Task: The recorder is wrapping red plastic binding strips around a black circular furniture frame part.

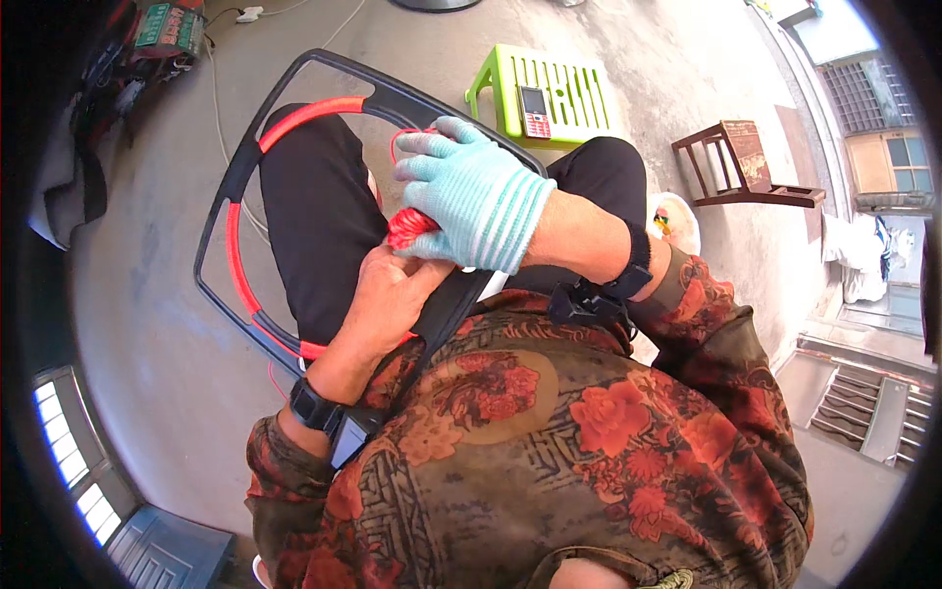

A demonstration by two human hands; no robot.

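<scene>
A black rounded frame (218,211) lies tilted across my lap, with an inner ring partly wrapped in red cord (235,245). My right hand (476,196), in a light blue and white striped knit glove, is closed round a small bundle of red cord (407,228) above the frame. A loop of the same cord shows by its fingers. My left hand (383,299) is bare and sits just below the bundle, fingers bent and pressed together against the frame. What its fingertips grip is hidden under the glove.
Beyond my knees stands a green plastic stool (579,93) with a mobile phone (534,112) on it. A brown wooden stool (746,162) lies at the right. A white container (677,224) is beside my right leg. Cables (218,108) run over the floor near a machine (172,34) at the far left.
</scene>
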